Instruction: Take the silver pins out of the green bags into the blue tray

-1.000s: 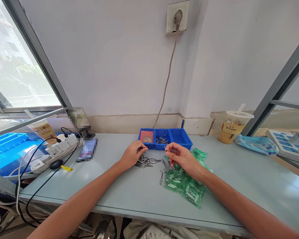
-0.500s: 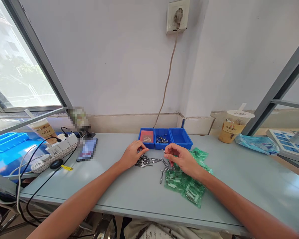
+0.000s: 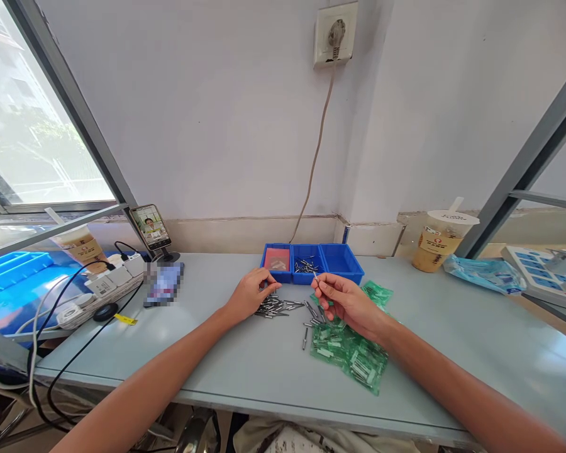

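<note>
R hand (image 3: 346,302) pinches pin (image 3: 316,275); L hand (image 3: 251,292) grip unclear, atop pile (image 3: 279,306).

Thin silver pin (image 3: 316,275), tilted, in right hand (image 3: 346,303) grip; loose pin pile (image 3: 277,306) flat nr left hand (image 3: 249,293)

grey table (image 3: 245,365) w/ loose metal pins (image 3: 276,306), green bags (image 3: 353,355), blue tray (image 3: 345,277), drink cup (image 3: 441,245), power strip (image 3: 108,286).

A blur (image 3: 164,283) is masking something lying near the phone (image 3: 151,226). The left hand (image 3: 249,294) is covering part of the pins (image 3: 278,306), and the piece (image 3: 316,275) pinched in the right hand (image 3: 346,302) is showing too small to identify.
</note>
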### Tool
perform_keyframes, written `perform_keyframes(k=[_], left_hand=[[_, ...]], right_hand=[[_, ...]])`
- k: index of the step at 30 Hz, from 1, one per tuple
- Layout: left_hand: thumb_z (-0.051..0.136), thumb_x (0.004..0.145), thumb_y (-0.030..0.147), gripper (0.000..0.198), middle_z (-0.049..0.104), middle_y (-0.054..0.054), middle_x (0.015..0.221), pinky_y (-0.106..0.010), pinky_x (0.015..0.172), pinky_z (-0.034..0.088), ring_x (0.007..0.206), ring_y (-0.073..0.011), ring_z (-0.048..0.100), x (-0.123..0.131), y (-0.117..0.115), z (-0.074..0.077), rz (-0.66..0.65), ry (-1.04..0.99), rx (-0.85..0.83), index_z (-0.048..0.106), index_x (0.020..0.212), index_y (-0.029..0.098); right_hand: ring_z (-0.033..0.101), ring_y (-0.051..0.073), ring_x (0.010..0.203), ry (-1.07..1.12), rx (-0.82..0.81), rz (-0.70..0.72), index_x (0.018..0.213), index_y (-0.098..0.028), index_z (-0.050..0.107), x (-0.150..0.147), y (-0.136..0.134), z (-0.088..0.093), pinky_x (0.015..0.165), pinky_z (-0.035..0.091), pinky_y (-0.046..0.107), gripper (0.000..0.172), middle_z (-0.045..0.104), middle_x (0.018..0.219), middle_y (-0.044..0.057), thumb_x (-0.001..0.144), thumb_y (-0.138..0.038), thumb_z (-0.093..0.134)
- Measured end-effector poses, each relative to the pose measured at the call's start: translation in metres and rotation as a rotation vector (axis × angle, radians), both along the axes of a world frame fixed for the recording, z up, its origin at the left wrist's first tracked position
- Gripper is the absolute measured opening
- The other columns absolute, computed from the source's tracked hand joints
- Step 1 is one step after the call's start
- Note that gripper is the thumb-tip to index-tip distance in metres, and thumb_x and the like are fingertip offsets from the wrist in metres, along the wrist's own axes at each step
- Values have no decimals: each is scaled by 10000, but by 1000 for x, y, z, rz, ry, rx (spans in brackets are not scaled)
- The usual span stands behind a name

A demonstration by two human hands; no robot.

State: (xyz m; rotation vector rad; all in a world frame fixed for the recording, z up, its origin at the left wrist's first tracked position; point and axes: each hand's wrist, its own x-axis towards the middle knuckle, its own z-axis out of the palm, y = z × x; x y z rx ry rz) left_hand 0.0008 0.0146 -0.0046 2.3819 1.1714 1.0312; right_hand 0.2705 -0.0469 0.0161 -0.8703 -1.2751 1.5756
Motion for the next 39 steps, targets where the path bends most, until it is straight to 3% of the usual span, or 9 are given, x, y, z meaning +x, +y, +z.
perform_keyframes(k=[7, 14, 22, 31, 39], left_hand=[[623, 999, 427, 277, 669, -25, 841, -322, 753, 456, 791, -191, 555, -1, 3, -3, -1, 7, -18, 668, 848, 200], [610, 1002, 457, 298, 687, -28, 857, -327, 756, 468, 791, -194, 564, -2, 4, -5, 1, 13, -27, 688, 865, 204], [621, 1003, 423, 268, 693, -23, 853, -324, 751, 465, 787, -193, 571, -1, 2, -2, 2, 22, -35, 699, 863, 208], [643, 998, 374, 220, 694, -17, 866, -311, 748, 453, 816, -194, 582, -2, 2, -3, -5, 11, -49, 694, 865, 207], [650, 995, 381, 231, 701, -13, 872, -306, 760, 451, 822, -191, 585, -2, 4, -5, -12, 19, -45, 685, 853, 203]], right_hand=[[535, 134, 700, -46, 64, -46, 991, -230, 648, -3, -2, 0, 536, 519, 259, 412, 557, 896, 4, 802, -543, 838], [462, 127, 638, -145, 174, -108, 905, -238, 604, -8, -3, 2, 537, 517, 277, 417, 498, 787, -30, 779, -560, 839], [480, 150, 651, -245, 244, -195, 859, -240, 589, -9, 1, -1, 504, 495, 273, 414, 514, 752, -21, 761, -561, 832], [495, 114, 577, -180, 149, -91, 908, -233, 607, -8, -4, 3, 540, 498, 278, 404, 524, 731, -49, 798, -551, 829], [494, 112, 668, -71, 37, 37, 951, -206, 687, -5, -3, 0, 558, 494, 245, 387, 612, 885, 15, 868, -573, 776]])
